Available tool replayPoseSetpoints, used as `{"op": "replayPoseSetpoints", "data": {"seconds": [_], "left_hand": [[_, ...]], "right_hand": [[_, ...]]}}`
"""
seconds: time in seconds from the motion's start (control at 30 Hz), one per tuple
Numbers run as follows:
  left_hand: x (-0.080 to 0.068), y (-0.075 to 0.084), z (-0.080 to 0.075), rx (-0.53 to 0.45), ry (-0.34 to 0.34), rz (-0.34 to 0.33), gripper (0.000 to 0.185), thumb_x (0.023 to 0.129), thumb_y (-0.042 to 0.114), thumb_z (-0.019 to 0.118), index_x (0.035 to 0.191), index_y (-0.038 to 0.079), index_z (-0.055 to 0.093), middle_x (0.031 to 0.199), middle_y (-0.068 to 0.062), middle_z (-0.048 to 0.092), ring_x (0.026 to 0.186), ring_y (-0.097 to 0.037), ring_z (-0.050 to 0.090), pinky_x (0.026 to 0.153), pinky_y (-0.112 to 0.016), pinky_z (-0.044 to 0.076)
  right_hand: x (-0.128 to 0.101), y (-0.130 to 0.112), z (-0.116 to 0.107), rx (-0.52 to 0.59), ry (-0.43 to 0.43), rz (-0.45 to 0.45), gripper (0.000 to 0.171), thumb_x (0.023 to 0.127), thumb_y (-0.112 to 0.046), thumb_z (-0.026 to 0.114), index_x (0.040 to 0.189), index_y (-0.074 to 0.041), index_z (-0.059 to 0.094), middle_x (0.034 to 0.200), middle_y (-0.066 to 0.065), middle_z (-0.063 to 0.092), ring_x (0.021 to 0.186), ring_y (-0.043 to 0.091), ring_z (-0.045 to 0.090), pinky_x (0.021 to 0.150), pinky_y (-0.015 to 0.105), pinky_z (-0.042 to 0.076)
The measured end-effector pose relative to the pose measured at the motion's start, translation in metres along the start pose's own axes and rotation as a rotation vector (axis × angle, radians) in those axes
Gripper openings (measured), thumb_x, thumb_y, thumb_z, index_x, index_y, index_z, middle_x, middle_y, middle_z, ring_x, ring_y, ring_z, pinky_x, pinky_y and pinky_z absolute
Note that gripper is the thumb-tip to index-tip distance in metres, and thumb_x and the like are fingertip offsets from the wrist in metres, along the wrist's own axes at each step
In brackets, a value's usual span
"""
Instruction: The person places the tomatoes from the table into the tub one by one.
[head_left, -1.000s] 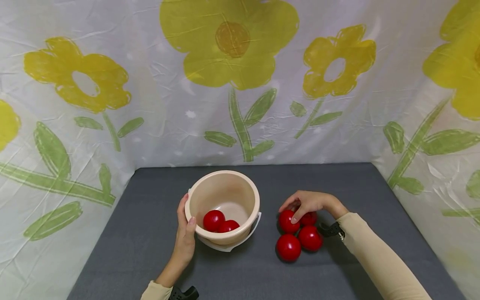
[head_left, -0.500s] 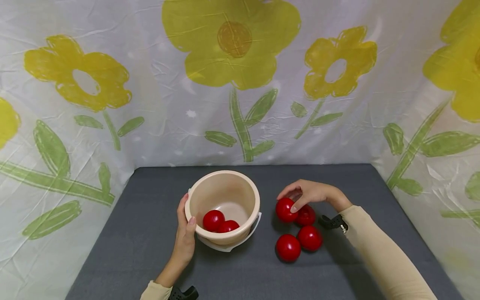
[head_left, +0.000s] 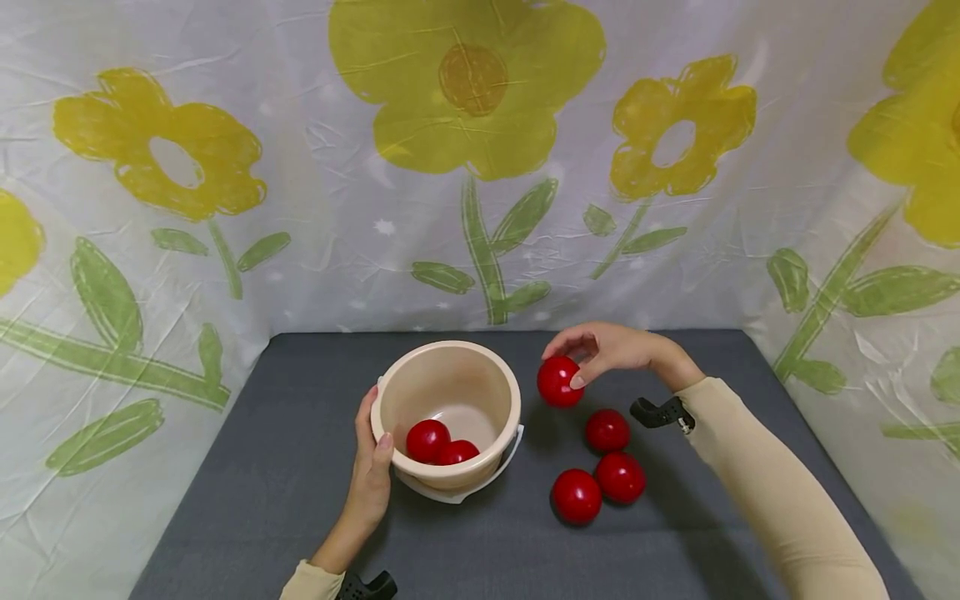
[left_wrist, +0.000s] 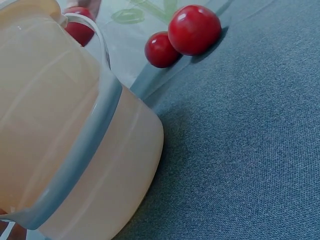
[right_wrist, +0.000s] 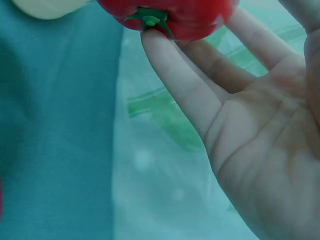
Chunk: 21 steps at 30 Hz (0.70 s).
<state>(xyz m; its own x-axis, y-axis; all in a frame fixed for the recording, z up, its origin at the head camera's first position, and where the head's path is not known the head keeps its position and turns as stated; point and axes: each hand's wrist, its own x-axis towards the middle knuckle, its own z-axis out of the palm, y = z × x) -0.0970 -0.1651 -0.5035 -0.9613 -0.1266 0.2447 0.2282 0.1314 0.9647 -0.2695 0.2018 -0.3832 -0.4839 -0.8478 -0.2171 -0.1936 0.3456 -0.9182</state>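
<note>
My left hand (head_left: pixel 371 471) grips the left side of a cream bucket (head_left: pixel 483 375), thumb over the rim and fingers along the outer wall. Two red tomatoes (head_left: pixel 428 441) lie at the bottom of the bucket. Above the table, to the right of the bucket, my right hand (head_left: pixel 617 348) holds a red tomato (head_left: pixel 559 382) between thumb and fingers. Its green stem (right_wrist: pixel 151 19) shows in the right wrist view. Three more tomatoes (head_left: pixel 621 477) rest on the table, below and to the right of the held one.
A white handle (head_left: pixel 457 497) hangs down around the bucket's front. Dark grey cloth (head_left: pixel 480 558) covers the table. A white curtain (head_left: pixel 337 208) with yellow flowers hangs behind the table and along both sides.
My right hand has lifted one tomato from the group and moved it up and slightly left, away from the other three. The left hand and bucket have stayed in place.
</note>
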Motion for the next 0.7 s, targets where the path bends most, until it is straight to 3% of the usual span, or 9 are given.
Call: {"op": "replayPoseSetpoints", "data": {"seconds": [0.2, 0.37, 0.6, 0.7], "left_hand": [[0.000, 0.000, 0.000, 0.005, -0.006, 0.006, 0.069, 0.094, 0.026, 0.042, 0.157, 0.032, 0.015, 0.164, 0.008, 0.016, 0.147, -0.017, 0.019, 0.120, -0.063, 0.016], [0.000, 0.001, 0.000, 0.019, -0.013, -0.009, 0.068, 0.095, 0.027, 0.041, 0.157, 0.035, 0.015, 0.164, 0.010, 0.016, 0.148, -0.016, 0.020, 0.120, -0.054, 0.020], [0.000, 0.002, 0.000, 0.019, -0.011, 0.006, 0.069, 0.095, 0.027, 0.042, 0.157, 0.034, 0.015, 0.164, 0.008, 0.016, 0.148, -0.020, 0.019, 0.119, -0.063, 0.017], [-0.001, 0.002, 0.000, 0.024, -0.006, -0.007, 0.068, 0.095, 0.027, 0.042, 0.157, 0.036, 0.015, 0.164, 0.009, 0.016, 0.148, -0.018, 0.020, 0.121, -0.058, 0.020]], "right_hand": [[0.009, -0.026, -0.005, -0.029, -0.007, -0.006, 0.054, 0.086, -0.010, 0.073, 0.135, 0.003, 0.052, 0.129, 0.017, 0.060, 0.115, 0.025, 0.059, 0.088, 0.039, 0.059], [0.017, -0.042, -0.006, -0.047, -0.003, -0.014, 0.055, 0.086, -0.011, 0.074, 0.134, 0.002, 0.053, 0.131, 0.018, 0.059, 0.116, 0.025, 0.059, 0.090, 0.038, 0.059], [0.041, -0.061, -0.004, -0.087, -0.006, -0.066, 0.051, 0.084, -0.009, 0.074, 0.131, -0.001, 0.056, 0.129, 0.015, 0.061, 0.117, 0.026, 0.059, 0.091, 0.039, 0.058], [0.053, -0.068, -0.001, -0.098, -0.031, -0.077, 0.051, 0.085, -0.010, 0.073, 0.132, -0.002, 0.056, 0.129, 0.014, 0.061, 0.119, 0.026, 0.058, 0.092, 0.040, 0.058]]}}
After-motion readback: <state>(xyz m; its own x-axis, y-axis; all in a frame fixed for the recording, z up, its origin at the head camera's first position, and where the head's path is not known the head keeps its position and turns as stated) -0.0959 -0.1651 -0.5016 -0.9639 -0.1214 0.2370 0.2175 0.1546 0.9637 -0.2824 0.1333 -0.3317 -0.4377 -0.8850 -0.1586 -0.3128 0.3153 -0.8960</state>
